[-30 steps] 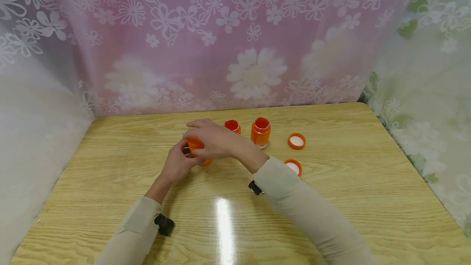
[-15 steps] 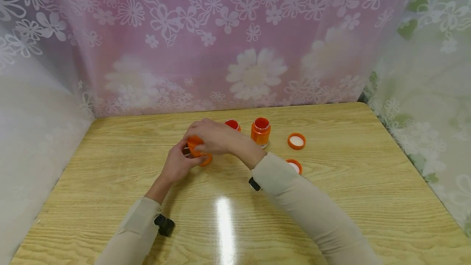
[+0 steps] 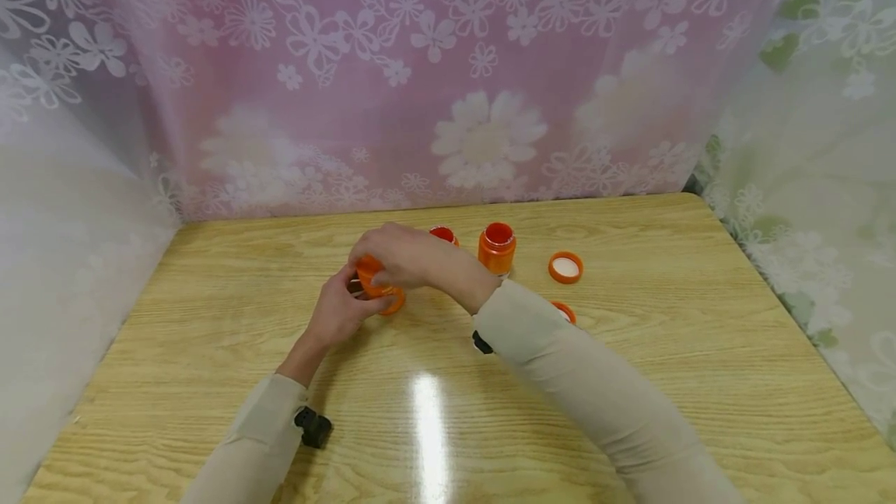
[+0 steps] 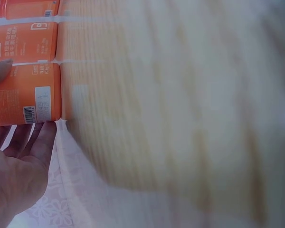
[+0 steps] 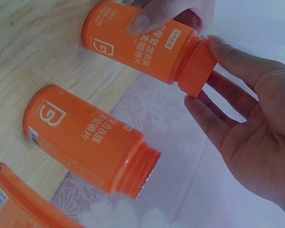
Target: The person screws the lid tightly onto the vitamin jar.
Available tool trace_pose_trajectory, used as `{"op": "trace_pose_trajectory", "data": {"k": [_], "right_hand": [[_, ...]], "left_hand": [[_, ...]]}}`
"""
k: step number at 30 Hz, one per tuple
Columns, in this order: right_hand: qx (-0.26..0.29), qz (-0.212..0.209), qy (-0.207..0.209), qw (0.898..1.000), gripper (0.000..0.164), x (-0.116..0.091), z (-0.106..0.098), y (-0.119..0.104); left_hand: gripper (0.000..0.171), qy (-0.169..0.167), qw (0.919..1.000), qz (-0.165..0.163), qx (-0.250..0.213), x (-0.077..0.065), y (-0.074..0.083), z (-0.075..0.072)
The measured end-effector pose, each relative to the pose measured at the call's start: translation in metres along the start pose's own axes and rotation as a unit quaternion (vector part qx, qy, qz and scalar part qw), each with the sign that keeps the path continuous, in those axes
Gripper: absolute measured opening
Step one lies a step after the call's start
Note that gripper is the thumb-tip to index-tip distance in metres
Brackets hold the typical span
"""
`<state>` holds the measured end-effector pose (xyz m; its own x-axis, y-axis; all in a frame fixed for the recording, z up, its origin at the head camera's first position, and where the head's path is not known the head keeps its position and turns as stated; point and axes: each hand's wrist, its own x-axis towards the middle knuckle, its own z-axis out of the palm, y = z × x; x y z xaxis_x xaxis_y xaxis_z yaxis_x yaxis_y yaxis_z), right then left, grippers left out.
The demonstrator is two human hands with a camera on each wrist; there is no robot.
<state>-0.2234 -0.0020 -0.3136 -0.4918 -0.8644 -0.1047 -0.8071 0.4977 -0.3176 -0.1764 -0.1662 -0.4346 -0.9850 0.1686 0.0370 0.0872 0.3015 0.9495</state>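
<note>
An orange supplement bottle (image 5: 137, 42) stands upright on the table, its orange screw cap (image 5: 198, 66) still seated on the neck. My left hand (image 3: 339, 309) grips the bottle's body low down, thumb on one side and fingers on the other. From above, my right hand (image 3: 406, 255) pinches the cap, with thumb and fingertips on its rim in the right wrist view. Right beside it stands a second orange bottle (image 5: 80, 137) without a cap, its threaded neck bare. A third open bottle (image 3: 497, 251) is further right, red inside its mouth.
Two loose orange caps lie to the right with white linings up: one far cap (image 3: 565, 267) and one near cap (image 3: 564, 311), partly hidden by my right sleeve. The wooden table (image 3: 630, 379) ends at a pink floral curtain (image 3: 350, 138) behind.
My right hand has turned a little on the cap, its fingers drawing in and its wrist shifting slightly up and left. The right sleeve covers more of the near cap. The left hand has stayed put.
</note>
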Motion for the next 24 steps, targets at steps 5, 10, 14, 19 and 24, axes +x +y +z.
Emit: {"op": "trace_pose_trajectory", "data": {"k": [5,10,14,19,24], "right_hand": [[0.016,0.0,-0.006,1.0,0.031,0.003,-0.002,-0.001],[0.015,-0.008,-0.031,0.999,0.032,0.005,-0.005,-0.001],[0.002,-0.023,-0.047,0.999,0.032,0.005,-0.007,0.001],[-0.002,-0.015,-0.051,0.999,0.031,0.006,-0.008,0.001],[-0.011,0.015,-0.047,0.999,0.03,0.008,-0.008,-0.002]], "left_hand": [[0.056,0.003,1.0,-0.003,0.003,0.0,0.001,-0.001],[0.054,0.007,0.9999,-0.014,0.003,-0.001,0.001,-0.001],[0.052,0.005,0.9996,-0.026,0.003,-0.002,0.006,0.0],[0.049,-0.005,0.9995,-0.029,0.007,-0.009,0.028,0.001],[0.049,-0.009,0.9994,-0.026,0.021,-0.012,0.04,0.001]]}}
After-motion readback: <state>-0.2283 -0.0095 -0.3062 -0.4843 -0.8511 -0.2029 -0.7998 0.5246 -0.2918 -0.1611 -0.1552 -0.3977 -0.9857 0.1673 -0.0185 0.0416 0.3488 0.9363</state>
